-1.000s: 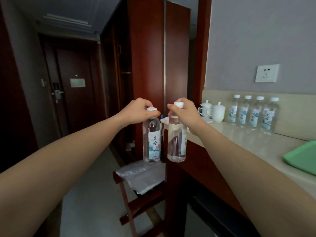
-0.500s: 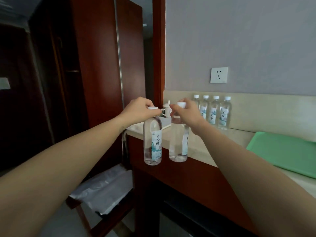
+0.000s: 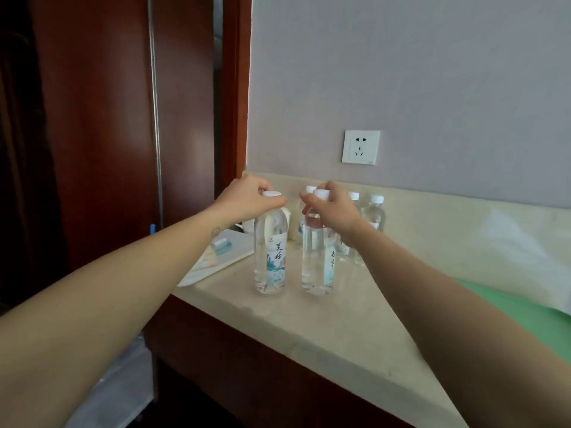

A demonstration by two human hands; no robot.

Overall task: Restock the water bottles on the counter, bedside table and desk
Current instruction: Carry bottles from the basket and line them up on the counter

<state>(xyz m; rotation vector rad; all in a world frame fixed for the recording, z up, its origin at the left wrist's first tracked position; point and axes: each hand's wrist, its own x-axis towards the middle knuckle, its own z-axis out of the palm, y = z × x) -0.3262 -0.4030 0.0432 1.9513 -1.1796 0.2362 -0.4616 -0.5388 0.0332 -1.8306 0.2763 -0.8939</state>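
Observation:
Two clear water bottles with white caps are over the beige counter [image 3: 312, 332]. My left hand [image 3: 247, 200] grips the left bottle [image 3: 270, 251] by its cap and neck. My right hand [image 3: 332, 208] grips the right bottle [image 3: 318, 261] the same way. Both bottles are upright with their bases at or just above the countertop near its front left corner; I cannot tell if they touch it. Behind my right hand stands a row of several more bottles [image 3: 375, 211] against the backsplash, partly hidden.
A white tray [image 3: 228, 257] with small packets lies at the counter's left end. A green tray [image 3: 531, 319] lies at the right. A wall socket [image 3: 360, 147] is above the bottles. A dark wooden wardrobe [image 3: 102, 118] stands left, with plastic-covered furniture [image 3: 117, 396] below.
I have stepped closer and turned toward the counter. Both bottles moved from in front of the counter's edge to over its top and came lower.

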